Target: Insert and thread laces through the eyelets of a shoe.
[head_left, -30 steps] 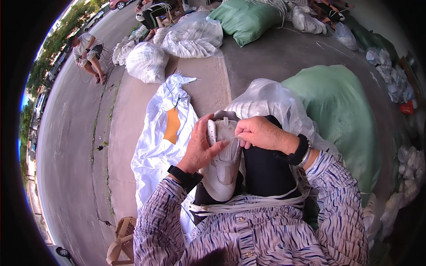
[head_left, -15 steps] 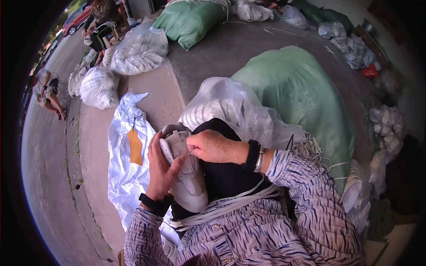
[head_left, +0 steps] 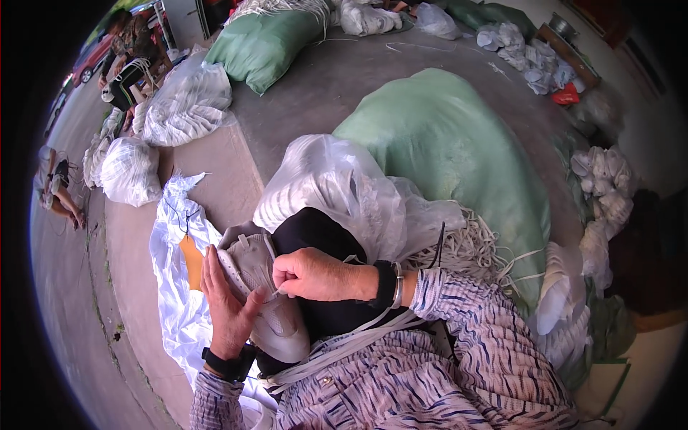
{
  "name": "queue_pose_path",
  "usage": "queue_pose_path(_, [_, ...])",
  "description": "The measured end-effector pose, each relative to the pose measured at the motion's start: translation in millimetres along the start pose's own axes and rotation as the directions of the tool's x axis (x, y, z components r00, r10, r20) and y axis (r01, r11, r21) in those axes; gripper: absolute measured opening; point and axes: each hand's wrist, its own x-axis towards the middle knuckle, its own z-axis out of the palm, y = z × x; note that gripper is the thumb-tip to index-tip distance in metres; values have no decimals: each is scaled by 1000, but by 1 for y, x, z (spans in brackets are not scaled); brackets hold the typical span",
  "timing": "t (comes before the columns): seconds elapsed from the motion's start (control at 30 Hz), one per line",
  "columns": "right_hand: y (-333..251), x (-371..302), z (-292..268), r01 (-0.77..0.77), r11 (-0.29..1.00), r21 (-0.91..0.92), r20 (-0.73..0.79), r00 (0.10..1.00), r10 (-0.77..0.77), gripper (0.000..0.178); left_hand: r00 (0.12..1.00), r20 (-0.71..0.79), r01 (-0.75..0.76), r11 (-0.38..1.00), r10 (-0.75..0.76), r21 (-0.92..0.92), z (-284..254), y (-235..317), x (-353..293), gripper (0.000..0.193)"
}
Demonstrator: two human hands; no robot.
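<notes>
Since the earlier frame the view has swung right, and the right hand has shifted nearer the toe of the pale shoe, which rests on the lap, toe toward the person. Its fingers pinch a thin strand; the left hand braces the shoe's left side, fingers extended, thumb across the top. Lacing looks early: the left flap's holes seem bare, and whether the strand passes through any is unclear. Laces lie across the lap, a white sheet left, a clear bag beyond, a green sack far right.
</notes>
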Motion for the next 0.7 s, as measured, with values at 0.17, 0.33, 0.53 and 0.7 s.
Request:
queue_pose_path(0.17, [-9, 0, -4, -220, 972, 87, 95, 973, 212, 9, 998, 46, 57, 933, -44, -355, 4, -14, -6, 102])
queue_pose_path(0.33, [-8, -3, -8, -229, 973, -22, 52, 972, 230, 9, 996, 83, 49, 954, -25, -295, 7, -13, 0, 101])
queue_pose_path(0.53, [-16, 5, -1, -302, 953, 36, 96, 950, 297, 8, 999, -3, 31, 981, -33, -190, 9, -12, -8, 101])
queue_pose_path(0.7, [-18, 7, -2, -229, 968, -103, 109, 965, 240, 8, 1000, 12, -17, 983, 20, -181, 6, -13, -5, 101])
